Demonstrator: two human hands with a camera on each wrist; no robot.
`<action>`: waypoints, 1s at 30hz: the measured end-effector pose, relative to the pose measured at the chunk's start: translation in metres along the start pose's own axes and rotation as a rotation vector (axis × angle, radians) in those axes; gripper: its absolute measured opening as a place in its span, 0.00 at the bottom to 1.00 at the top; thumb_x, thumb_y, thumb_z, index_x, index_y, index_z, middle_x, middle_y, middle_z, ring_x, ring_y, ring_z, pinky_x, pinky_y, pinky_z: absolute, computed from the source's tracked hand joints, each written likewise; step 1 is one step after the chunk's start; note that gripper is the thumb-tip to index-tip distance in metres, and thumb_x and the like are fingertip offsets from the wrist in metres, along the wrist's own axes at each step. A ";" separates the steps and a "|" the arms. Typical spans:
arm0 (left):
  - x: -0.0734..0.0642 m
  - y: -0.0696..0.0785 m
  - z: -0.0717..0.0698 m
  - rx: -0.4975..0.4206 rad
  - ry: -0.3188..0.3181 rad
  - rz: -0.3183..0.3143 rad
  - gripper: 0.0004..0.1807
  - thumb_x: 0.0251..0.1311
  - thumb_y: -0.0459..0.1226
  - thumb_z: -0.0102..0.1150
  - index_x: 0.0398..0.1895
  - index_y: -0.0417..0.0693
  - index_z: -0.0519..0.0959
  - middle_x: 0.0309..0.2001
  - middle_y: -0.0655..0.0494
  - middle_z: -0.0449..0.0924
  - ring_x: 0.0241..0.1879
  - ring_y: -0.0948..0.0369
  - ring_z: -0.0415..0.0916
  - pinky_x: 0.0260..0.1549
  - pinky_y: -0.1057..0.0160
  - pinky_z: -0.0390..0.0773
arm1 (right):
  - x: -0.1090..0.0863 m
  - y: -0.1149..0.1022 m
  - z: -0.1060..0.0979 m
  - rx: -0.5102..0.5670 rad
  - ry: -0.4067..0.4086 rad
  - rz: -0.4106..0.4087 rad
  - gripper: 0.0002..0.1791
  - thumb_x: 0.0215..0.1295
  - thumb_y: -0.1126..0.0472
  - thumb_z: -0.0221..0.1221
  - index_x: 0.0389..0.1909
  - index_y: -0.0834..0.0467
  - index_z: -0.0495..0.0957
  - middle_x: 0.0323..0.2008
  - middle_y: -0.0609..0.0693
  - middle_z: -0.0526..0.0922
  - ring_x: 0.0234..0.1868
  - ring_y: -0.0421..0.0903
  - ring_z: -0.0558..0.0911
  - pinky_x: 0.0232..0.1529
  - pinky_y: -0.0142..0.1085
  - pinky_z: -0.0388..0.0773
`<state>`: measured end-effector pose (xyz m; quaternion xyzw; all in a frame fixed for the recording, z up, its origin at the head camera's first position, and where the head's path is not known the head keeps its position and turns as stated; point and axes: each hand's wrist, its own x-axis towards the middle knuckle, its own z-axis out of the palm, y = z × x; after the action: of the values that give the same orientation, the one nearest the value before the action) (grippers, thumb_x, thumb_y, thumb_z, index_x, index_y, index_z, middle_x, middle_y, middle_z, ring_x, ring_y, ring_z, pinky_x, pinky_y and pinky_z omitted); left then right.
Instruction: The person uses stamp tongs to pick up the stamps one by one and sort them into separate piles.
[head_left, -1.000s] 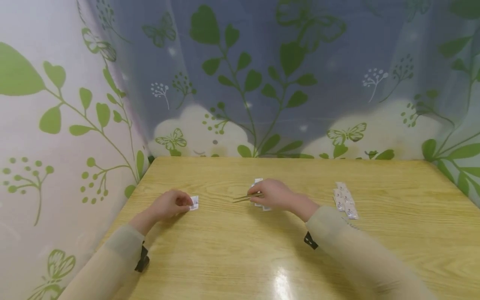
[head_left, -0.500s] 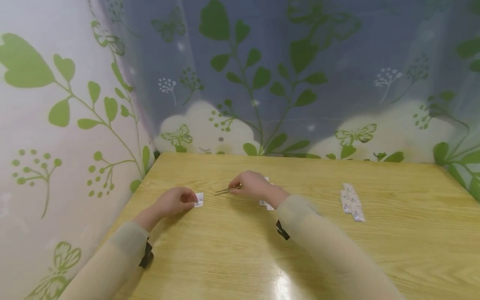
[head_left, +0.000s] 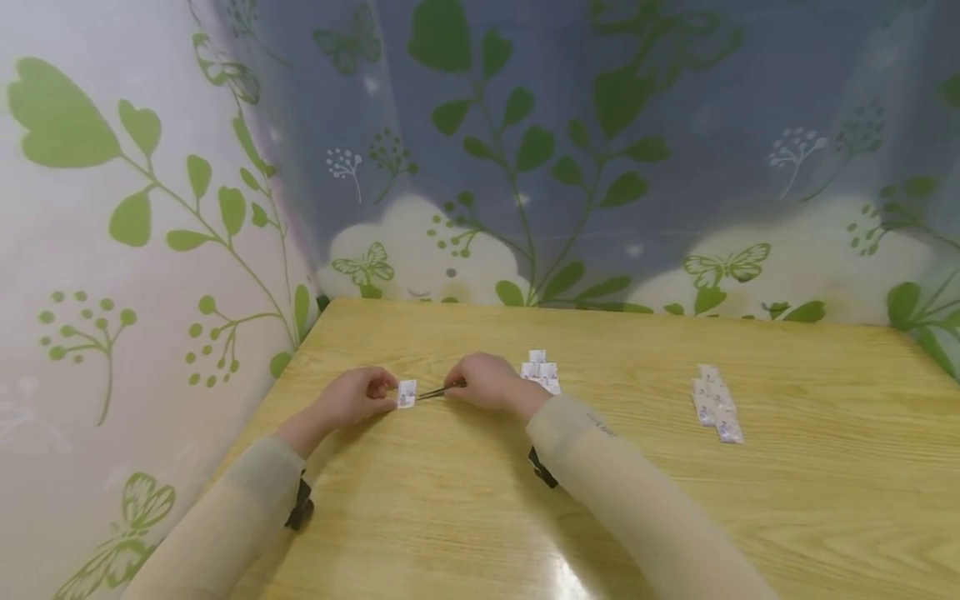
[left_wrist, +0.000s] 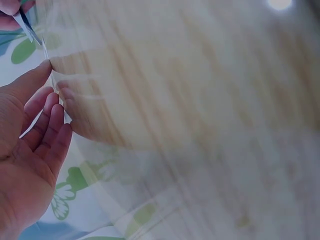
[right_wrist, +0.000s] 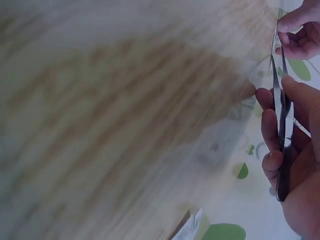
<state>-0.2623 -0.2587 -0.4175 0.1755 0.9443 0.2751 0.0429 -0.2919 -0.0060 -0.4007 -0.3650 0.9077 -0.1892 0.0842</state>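
A small white printed packet [head_left: 407, 393] lies on the wooden table. At its left edge are the thumb and fingertips of my left hand [head_left: 356, 395], which hold it. My right hand [head_left: 486, 382] grips metal tweezers [head_left: 441, 391], their tips pointing left at the packet's right edge. Whether the tips touch it cannot be told. In the right wrist view the tweezers [right_wrist: 283, 135] lie between thumb and fingers, their two arms slightly apart at the tips. In the left wrist view the left hand's [left_wrist: 37, 135] thumb and fingertips meet the table.
Several similar packets [head_left: 537, 357] lie in a cluster beyond my right hand, partly hidden by it. Another overlapping group of packets [head_left: 716, 403] lies farther right on the table [head_left: 420, 508]. Leaf-patterned cloth [head_left: 480, 150] hangs behind the table and along its left side.
My right hand has moved left with the tweezers, from over the packet cluster to beside the held packet. The left hand stays at the packet, whose face now shows more. The view has shifted slightly.
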 end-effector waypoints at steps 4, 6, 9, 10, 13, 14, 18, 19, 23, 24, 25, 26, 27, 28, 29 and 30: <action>0.002 0.000 0.000 0.010 0.006 0.002 0.12 0.56 0.34 0.68 0.41 0.39 0.81 0.31 0.56 0.77 0.34 0.60 0.73 0.39 0.57 0.74 | 0.002 -0.001 0.003 0.009 0.016 0.004 0.10 0.69 0.56 0.59 0.44 0.53 0.86 0.41 0.46 0.86 0.43 0.45 0.82 0.47 0.40 0.76; 0.003 -0.001 -0.001 0.016 0.004 -0.003 0.11 0.56 0.35 0.68 0.41 0.41 0.81 0.32 0.56 0.78 0.35 0.59 0.74 0.40 0.56 0.75 | 0.003 -0.001 0.004 0.007 0.021 0.010 0.10 0.69 0.56 0.59 0.44 0.53 0.86 0.41 0.46 0.86 0.43 0.44 0.82 0.46 0.40 0.76; 0.003 -0.002 -0.001 0.022 -0.002 -0.019 0.11 0.57 0.36 0.68 0.42 0.42 0.81 0.33 0.56 0.78 0.36 0.58 0.75 0.41 0.55 0.75 | 0.004 -0.002 0.005 0.002 0.017 0.017 0.11 0.69 0.55 0.59 0.45 0.53 0.86 0.43 0.46 0.86 0.46 0.45 0.82 0.49 0.40 0.75; 0.003 -0.003 -0.001 0.023 -0.004 -0.022 0.11 0.57 0.36 0.68 0.42 0.43 0.81 0.33 0.56 0.78 0.36 0.58 0.75 0.41 0.54 0.75 | 0.005 -0.003 0.005 -0.002 0.015 0.017 0.11 0.69 0.55 0.59 0.46 0.53 0.86 0.44 0.46 0.86 0.47 0.45 0.81 0.50 0.40 0.75; 0.003 -0.004 0.000 0.025 -0.008 -0.029 0.11 0.57 0.37 0.68 0.42 0.44 0.81 0.33 0.56 0.78 0.36 0.58 0.74 0.41 0.54 0.74 | 0.006 -0.005 0.006 -0.008 0.010 0.015 0.11 0.69 0.55 0.59 0.46 0.53 0.85 0.46 0.46 0.85 0.50 0.46 0.81 0.53 0.41 0.74; 0.003 -0.004 0.000 0.025 -0.008 -0.030 0.11 0.57 0.37 0.68 0.42 0.44 0.82 0.33 0.56 0.78 0.36 0.58 0.74 0.41 0.54 0.74 | 0.006 -0.006 0.007 -0.010 0.012 0.014 0.11 0.69 0.56 0.59 0.46 0.53 0.85 0.46 0.46 0.85 0.50 0.46 0.81 0.53 0.41 0.74; 0.002 -0.004 0.000 0.028 -0.004 -0.028 0.11 0.57 0.37 0.68 0.42 0.44 0.82 0.33 0.56 0.78 0.36 0.58 0.74 0.41 0.54 0.74 | 0.007 -0.008 0.008 -0.009 0.027 0.009 0.10 0.67 0.56 0.61 0.44 0.53 0.86 0.44 0.47 0.85 0.49 0.47 0.81 0.52 0.42 0.74; 0.002 -0.003 0.000 0.027 -0.003 -0.029 0.11 0.57 0.37 0.68 0.42 0.44 0.82 0.33 0.56 0.78 0.36 0.58 0.75 0.41 0.54 0.74 | 0.007 -0.009 0.008 -0.010 0.031 0.008 0.10 0.67 0.56 0.61 0.44 0.53 0.86 0.44 0.47 0.86 0.48 0.47 0.81 0.52 0.42 0.75; 0.001 -0.003 0.000 0.031 -0.002 -0.032 0.12 0.57 0.37 0.68 0.43 0.44 0.82 0.33 0.56 0.78 0.36 0.58 0.75 0.41 0.54 0.74 | 0.007 -0.010 0.008 -0.018 0.039 0.014 0.09 0.66 0.56 0.62 0.42 0.52 0.87 0.43 0.47 0.86 0.47 0.46 0.82 0.51 0.42 0.75; 0.001 -0.003 0.000 0.033 -0.003 -0.032 0.12 0.57 0.37 0.68 0.43 0.44 0.82 0.33 0.56 0.78 0.36 0.58 0.74 0.41 0.54 0.74 | 0.007 -0.010 0.009 -0.021 0.042 0.014 0.09 0.66 0.56 0.62 0.42 0.52 0.87 0.42 0.46 0.86 0.47 0.46 0.82 0.50 0.42 0.75; 0.001 -0.003 0.000 0.035 -0.003 -0.029 0.12 0.57 0.37 0.68 0.43 0.44 0.82 0.33 0.56 0.78 0.36 0.58 0.75 0.41 0.54 0.74 | 0.007 -0.011 0.009 -0.022 0.044 0.015 0.08 0.66 0.56 0.63 0.41 0.52 0.87 0.42 0.46 0.86 0.47 0.46 0.82 0.50 0.42 0.76; 0.001 -0.003 0.000 0.036 -0.006 -0.027 0.12 0.57 0.37 0.68 0.44 0.44 0.82 0.33 0.56 0.78 0.36 0.58 0.75 0.41 0.54 0.74 | 0.007 -0.011 0.009 -0.023 0.046 0.017 0.08 0.66 0.56 0.63 0.41 0.52 0.87 0.42 0.46 0.86 0.46 0.46 0.82 0.49 0.41 0.76; 0.001 -0.002 0.000 0.036 -0.008 -0.023 0.12 0.58 0.37 0.67 0.44 0.44 0.82 0.33 0.56 0.78 0.36 0.58 0.75 0.40 0.54 0.74 | 0.007 -0.011 0.009 -0.026 0.049 0.017 0.08 0.66 0.56 0.63 0.41 0.52 0.87 0.42 0.46 0.86 0.46 0.46 0.82 0.49 0.41 0.76; 0.001 -0.002 0.000 0.037 -0.008 -0.022 0.12 0.58 0.37 0.67 0.44 0.45 0.82 0.33 0.56 0.78 0.36 0.58 0.75 0.40 0.54 0.74 | 0.007 -0.011 0.009 -0.027 0.051 0.016 0.08 0.66 0.56 0.63 0.41 0.52 0.87 0.41 0.46 0.86 0.46 0.46 0.82 0.49 0.41 0.76; 0.001 -0.002 0.000 0.039 -0.007 -0.022 0.12 0.58 0.37 0.67 0.44 0.45 0.82 0.33 0.56 0.78 0.36 0.58 0.75 0.41 0.54 0.74 | 0.007 -0.011 0.009 -0.030 0.053 0.015 0.08 0.66 0.56 0.63 0.40 0.52 0.87 0.41 0.46 0.86 0.46 0.46 0.82 0.49 0.42 0.76; 0.001 -0.002 0.000 0.041 -0.008 -0.025 0.12 0.58 0.37 0.67 0.44 0.45 0.82 0.33 0.56 0.78 0.36 0.58 0.75 0.41 0.54 0.74 | 0.006 -0.011 0.009 -0.035 0.056 0.013 0.08 0.66 0.56 0.62 0.40 0.52 0.87 0.41 0.46 0.86 0.46 0.46 0.82 0.48 0.42 0.76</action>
<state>-0.2635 -0.2599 -0.4182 0.1656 0.9517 0.2543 0.0463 -0.2870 -0.0202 -0.4044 -0.3551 0.9151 -0.1832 0.0535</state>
